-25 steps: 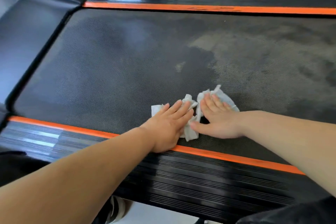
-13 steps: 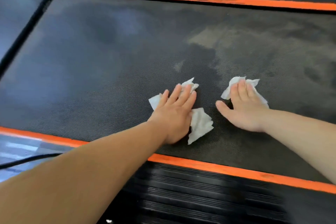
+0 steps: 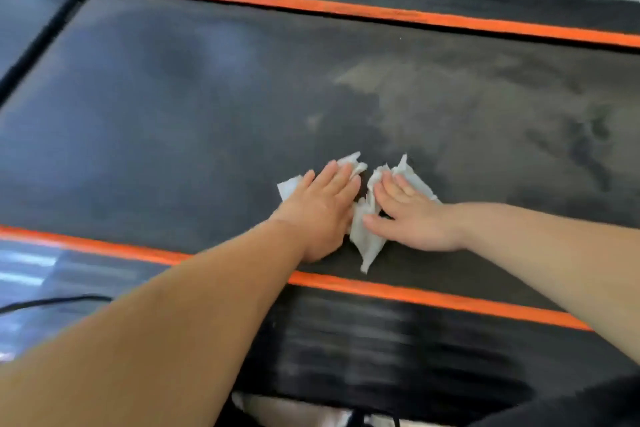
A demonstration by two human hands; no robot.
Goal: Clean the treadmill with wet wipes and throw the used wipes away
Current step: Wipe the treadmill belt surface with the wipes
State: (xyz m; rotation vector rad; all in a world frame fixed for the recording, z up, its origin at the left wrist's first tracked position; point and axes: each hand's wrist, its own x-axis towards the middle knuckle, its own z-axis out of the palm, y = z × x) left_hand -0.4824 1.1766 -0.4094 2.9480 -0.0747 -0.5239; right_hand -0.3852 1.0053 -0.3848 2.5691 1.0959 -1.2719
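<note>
We record both hands flat on the treadmill belt (image 3: 173, 114), close together, near the orange stripe (image 3: 415, 295) along its near edge. The left hand (image 3: 322, 208), fingers straight, presses a white wipe (image 3: 289, 188); the right hand (image 3: 412, 218), fingers likewise extended, presses a second wipe (image 3: 412, 173). Crumpled wipe edges meet between them. A paler dusty patch (image 3: 433, 97) lies beyond.

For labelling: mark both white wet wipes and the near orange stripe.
Left white crumpled wet wipe (image 3: 289, 188): head view, exposed corner.
Right white crumpled wet wipe (image 3: 410, 170): head view, top flap.
Near orange stripe (image 3: 415, 297): head view, its middle.
</note>
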